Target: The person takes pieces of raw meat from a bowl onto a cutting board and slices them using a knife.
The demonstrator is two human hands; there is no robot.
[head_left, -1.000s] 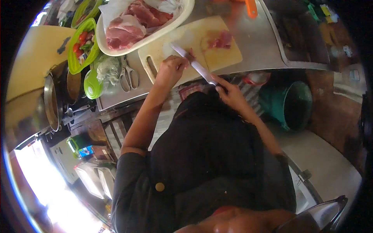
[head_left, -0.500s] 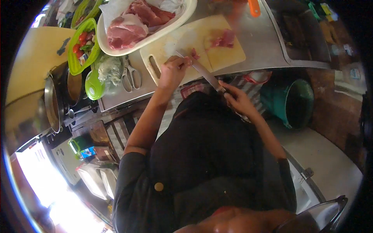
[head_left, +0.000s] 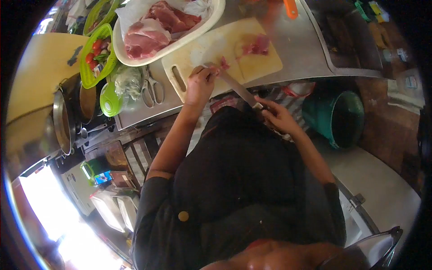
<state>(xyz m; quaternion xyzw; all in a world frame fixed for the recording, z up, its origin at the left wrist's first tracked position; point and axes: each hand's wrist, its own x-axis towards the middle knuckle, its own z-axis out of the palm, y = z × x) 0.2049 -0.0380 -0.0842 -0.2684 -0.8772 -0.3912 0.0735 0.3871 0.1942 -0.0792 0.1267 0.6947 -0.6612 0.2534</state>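
A long kitchen knife (head_left: 239,88) slants over the near edge of the yellowed cutting board (head_left: 198,49). My right hand (head_left: 279,118) is wrapped round its handle. Close beside the blade's far end, my left hand (head_left: 200,83) has its fingers pinched together; a pinkish bit shows at the fingertips, too small to make out. On the board just beyond the blade lies a small scrap of meat (head_left: 224,62). A larger piece of raw meat (head_left: 257,45) rests farther right on the same board.
Behind the board, a white tub (head_left: 219,18) holds big cuts of raw meat. To the left are scissors (head_left: 152,90), a plastic bag (head_left: 128,81), a green lid (head_left: 110,100) and a green basket (head_left: 85,80) of vegetables. A green bucket (head_left: 317,114) stands below, right.
The knife blade has shifted slightly, its tip now nearer to or behind my left fingers. Both hands keep nearly the same place and grip.
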